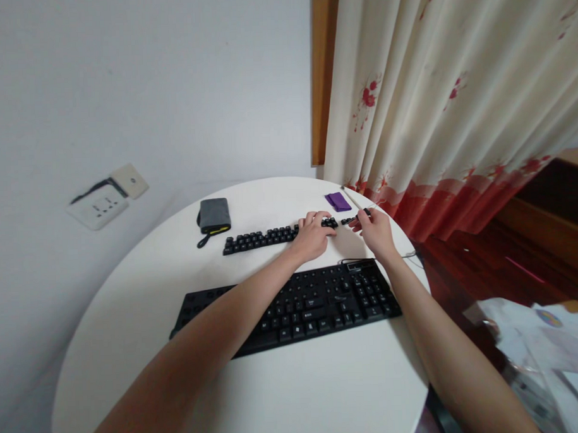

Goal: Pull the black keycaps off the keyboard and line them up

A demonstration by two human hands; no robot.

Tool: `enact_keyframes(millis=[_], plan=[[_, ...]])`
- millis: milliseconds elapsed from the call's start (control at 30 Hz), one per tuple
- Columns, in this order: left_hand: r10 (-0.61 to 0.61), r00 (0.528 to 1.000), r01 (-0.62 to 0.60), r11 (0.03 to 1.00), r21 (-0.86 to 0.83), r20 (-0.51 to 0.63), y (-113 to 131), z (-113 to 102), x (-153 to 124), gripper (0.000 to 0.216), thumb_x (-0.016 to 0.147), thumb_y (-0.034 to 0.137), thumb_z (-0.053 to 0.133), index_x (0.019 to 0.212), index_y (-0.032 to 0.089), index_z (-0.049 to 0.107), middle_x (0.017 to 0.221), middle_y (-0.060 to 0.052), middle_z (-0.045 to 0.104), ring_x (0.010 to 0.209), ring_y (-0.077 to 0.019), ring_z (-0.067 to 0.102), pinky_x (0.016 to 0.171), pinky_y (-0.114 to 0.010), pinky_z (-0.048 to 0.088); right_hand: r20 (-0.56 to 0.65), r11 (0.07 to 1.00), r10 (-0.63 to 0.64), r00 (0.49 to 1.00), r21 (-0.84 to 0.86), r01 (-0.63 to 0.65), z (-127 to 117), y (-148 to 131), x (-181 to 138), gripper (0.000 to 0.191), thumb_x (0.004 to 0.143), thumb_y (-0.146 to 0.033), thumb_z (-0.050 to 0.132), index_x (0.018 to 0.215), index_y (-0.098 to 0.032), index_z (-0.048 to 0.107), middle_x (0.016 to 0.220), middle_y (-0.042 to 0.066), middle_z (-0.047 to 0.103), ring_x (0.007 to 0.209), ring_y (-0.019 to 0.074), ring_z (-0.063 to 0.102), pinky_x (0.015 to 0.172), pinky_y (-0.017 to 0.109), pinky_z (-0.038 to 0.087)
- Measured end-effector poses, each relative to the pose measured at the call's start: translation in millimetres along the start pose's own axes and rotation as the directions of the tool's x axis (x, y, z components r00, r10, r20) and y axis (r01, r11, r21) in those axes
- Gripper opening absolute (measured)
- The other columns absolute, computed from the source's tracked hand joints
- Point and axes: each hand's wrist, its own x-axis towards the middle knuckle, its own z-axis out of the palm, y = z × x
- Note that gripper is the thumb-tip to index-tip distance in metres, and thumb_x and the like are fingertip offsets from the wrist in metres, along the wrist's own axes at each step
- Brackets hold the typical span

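A black keyboard [315, 304] lies on the round white table [257, 394] in front of me. Behind it, loose black keycaps [259, 239] are set out in rows. My left hand [312, 233] rests curled over the right end of those rows, fingers on the keycaps. Just to its right, my right hand [377, 229] pinches a small black keycap [358, 220] between fingers and thumb. A few more keycaps lie between the two hands.
A grey pouch [214, 215] with a yellow-edged strap lies at the back left of the table. A purple object [338, 201] and a thin white stick [351, 196] lie at the back. A curtain [455, 97] hangs to the right. A wall socket [99, 205] is on the left.
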Motion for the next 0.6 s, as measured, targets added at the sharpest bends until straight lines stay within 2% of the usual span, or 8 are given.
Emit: enact_keyframes(millis=[133, 433, 500, 600], plan=[[0.008, 1.0, -0.008, 1.0, 0.007, 0.001, -1.2, 1.3, 0.1, 0.043, 0.081, 0.005, 0.05, 0.101, 0.031, 0.078, 0.143, -0.003, 0.046, 0.13, -0.0314, 0.034, 0.097, -0.051, 0.036, 0.004, 1.0, 0.006, 1.0, 0.007, -0.006, 0.1, -0.2, 0.3, 0.03, 0.088, -0.046, 0.055, 0.077, -0.019, 0.058, 0.071, 0.009, 0.074, 0.056, 0.0167, 0.064, 0.056, 0.027, 0.048], [0.006, 1.0, -0.006, 1.0, 0.004, -0.005, -1.4, 2.2, 0.0, 0.042, 0.082, 0.004, 0.051, 0.1, 0.031, 0.078, 0.142, -0.003, 0.047, 0.129, -0.0308, 0.035, 0.097, -0.05, 0.036, 0.005, 1.0, -0.005, 1.0, 0.008, 0.005, 0.3, 0.4, 0.4, 0.025, 0.088, -0.038, 0.052, 0.076, -0.017, 0.059, 0.07, 0.009, 0.073, 0.056, 0.0165, 0.064, 0.055, 0.027, 0.048], [0.004, 0.999, -0.004, 1.0, -0.012, -0.041, -1.0, 0.4, 0.8, 0.041, 0.083, 0.003, 0.05, 0.096, 0.03, 0.078, 0.14, -0.003, 0.049, 0.129, -0.0297, 0.036, 0.097, -0.049, 0.036, 0.001, 1.0, -0.009, 1.0, 0.018, 0.009, 0.2, 0.4, 0.3, 0.026, 0.087, -0.041, 0.053, 0.075, -0.018, 0.058, 0.07, 0.009, 0.073, 0.057, 0.0168, 0.063, 0.055, 0.027, 0.048], [-0.057, 0.985, 0.052, 0.998, -0.038, -0.163, -0.4, -3.8, 2.4, 0.037, 0.084, 0.001, 0.047, 0.089, 0.025, 0.075, 0.133, -0.004, 0.053, 0.125, -0.027, 0.04, 0.095, -0.046, 0.037, -0.011, 0.999, -0.048, 0.999, 0.011, 0.048, -0.8, -0.9, 0.4, 0.029, 0.087, -0.044, 0.055, 0.074, -0.019, 0.058, 0.069, 0.007, 0.071, 0.059, 0.0168, 0.062, 0.057, 0.028, 0.048]])
